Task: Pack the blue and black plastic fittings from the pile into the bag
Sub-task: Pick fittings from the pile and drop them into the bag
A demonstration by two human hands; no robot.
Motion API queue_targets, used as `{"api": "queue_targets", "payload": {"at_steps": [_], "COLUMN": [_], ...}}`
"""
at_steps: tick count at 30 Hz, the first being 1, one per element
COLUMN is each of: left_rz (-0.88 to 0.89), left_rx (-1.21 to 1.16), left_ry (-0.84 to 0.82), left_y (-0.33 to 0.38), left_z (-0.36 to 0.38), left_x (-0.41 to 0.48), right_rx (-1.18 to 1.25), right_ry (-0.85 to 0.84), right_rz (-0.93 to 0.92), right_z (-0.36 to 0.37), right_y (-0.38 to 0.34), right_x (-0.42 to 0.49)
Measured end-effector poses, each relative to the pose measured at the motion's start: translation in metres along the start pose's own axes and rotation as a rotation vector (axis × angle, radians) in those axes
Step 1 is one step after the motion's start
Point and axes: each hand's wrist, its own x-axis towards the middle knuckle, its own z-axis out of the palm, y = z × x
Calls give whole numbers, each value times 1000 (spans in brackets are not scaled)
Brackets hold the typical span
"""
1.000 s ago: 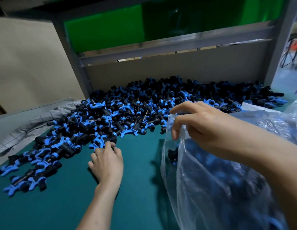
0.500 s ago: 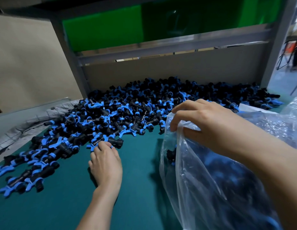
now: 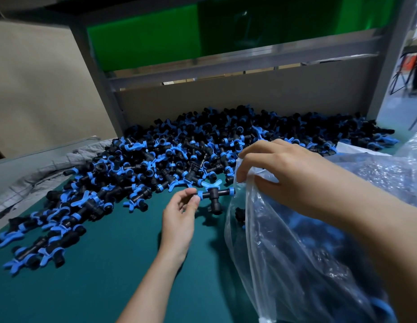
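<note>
On the table (image 3: 105,271), by grey cloth (image 3: 46,166) and cardboard wall (image 3: 249,96): pile (image 3: 179,150) of fittings. Pinches one fitting (image 3: 214,197) in left hand (image 3: 179,217), now lifted off the heap beside the bag (image 3: 296,264); still grips bag rim with right hand (image 3: 284,173).

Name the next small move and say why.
Probably carry the fitting rightward over the rim of the bag and drop it in: the left hand pinches it by one end just beside the bag, and the right hand holds the bag's mouth open.
</note>
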Motion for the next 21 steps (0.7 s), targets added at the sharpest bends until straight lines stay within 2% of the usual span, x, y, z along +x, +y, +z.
{"api": "queue_targets", "payload": {"at_steps": [3, 8, 13, 17, 21], "left_rz": [-37, -298, -468, -487, -394], "left_rx": [-68, -608, -870, -909, -698], "left_ry": [25, 185, 265, 240, 237], "left_y": [-2, -1, -1, 1, -1], "left_z": [-3, -12, -25, -26, -18], "left_x": [3, 14, 19, 19, 17], "right_rx": [21, 26, 20, 21, 16], "right_ry": [8, 7, 7, 20, 28], "right_rz": [-2, -7, -15, -24, -20], "right_z": [-1, 2, 5, 7, 7], "right_y": [0, 0, 2, 2, 2], "right_x": [-1, 0, 2, 2, 2]}}
